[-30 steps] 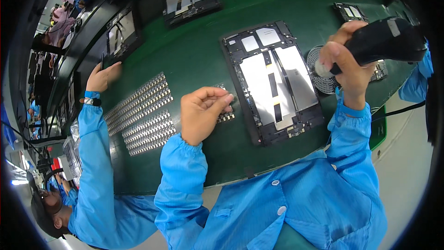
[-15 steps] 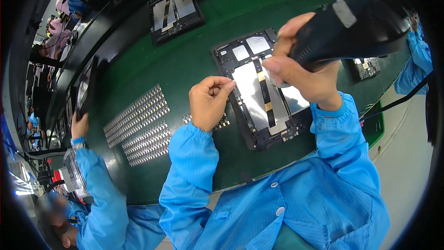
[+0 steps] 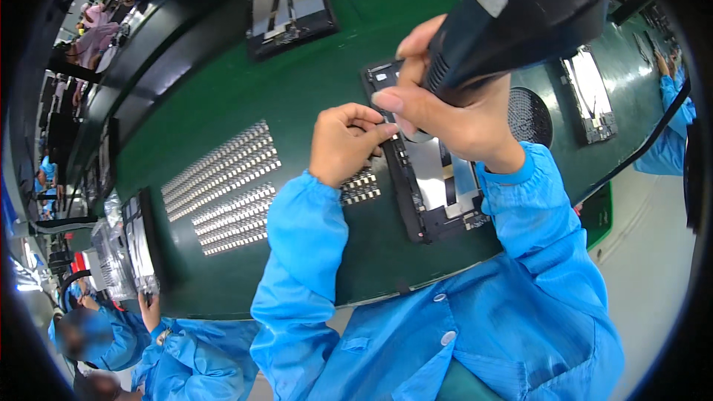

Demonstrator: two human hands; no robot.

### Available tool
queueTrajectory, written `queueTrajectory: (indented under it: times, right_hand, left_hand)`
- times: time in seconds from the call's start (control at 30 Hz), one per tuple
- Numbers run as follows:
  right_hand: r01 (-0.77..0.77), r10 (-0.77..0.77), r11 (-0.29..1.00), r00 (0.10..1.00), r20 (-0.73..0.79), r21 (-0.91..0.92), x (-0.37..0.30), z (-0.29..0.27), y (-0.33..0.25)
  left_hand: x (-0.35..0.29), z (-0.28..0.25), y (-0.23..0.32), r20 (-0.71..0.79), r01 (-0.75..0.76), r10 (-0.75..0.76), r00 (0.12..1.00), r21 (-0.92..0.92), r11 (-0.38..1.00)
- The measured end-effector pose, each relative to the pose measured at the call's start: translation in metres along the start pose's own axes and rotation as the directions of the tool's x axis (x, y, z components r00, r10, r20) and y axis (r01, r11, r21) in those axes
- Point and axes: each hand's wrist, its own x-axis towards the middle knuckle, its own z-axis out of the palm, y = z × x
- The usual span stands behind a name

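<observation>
An opened tablet (image 3: 438,186) lies on the green tabletop in front of me, its silver inner plates and dark ribbon cable showing. My right hand (image 3: 471,122) is wrapped round a bulky black handheld tool (image 3: 520,22) with ribbed sides, holding it over the tablet's upper part. Its lower end is mostly hidden by my fingers. At the tablet's left edge, my left hand (image 3: 349,141) has thumb and forefinger pinched together. Whatever they hold is too small to make out. Partly behind that hand lies a small group of metallic parts (image 3: 362,187).
Left of my hands lie sheets of small silver parts (image 3: 223,171). Other opened tablets stand at the back (image 3: 290,7), right (image 3: 589,96) and left (image 3: 139,241). A round dark tray (image 3: 529,117) sits beyond my right wrist. A co-worker's hand (image 3: 151,310) touches the left tablet.
The black tool and my right hand have moved left and up over the tablet. My left hand has shifted slightly right. At left, the co-worker has set a tablet down on the table.
</observation>
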Motion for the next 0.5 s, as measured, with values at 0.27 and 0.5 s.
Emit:
queueTrajectory:
  times: [0.27,0.5]
  right_hand:
    - [0.018,-0.018,0.999,1.0,0.022,-0.03,-0.001,0.002,0.014]
    - [0.021,-0.02,0.999,0.999,0.026,-0.044,0.001,0.006,0.02]
  left_hand:
    - [0.0,0.005,-0.004,-0.043,-0.001,0.003,0.999,0.058,0.998]
    - [0.0,0.006,-0.004,-0.083,-0.021,0.025,0.996,0.055,0.998]
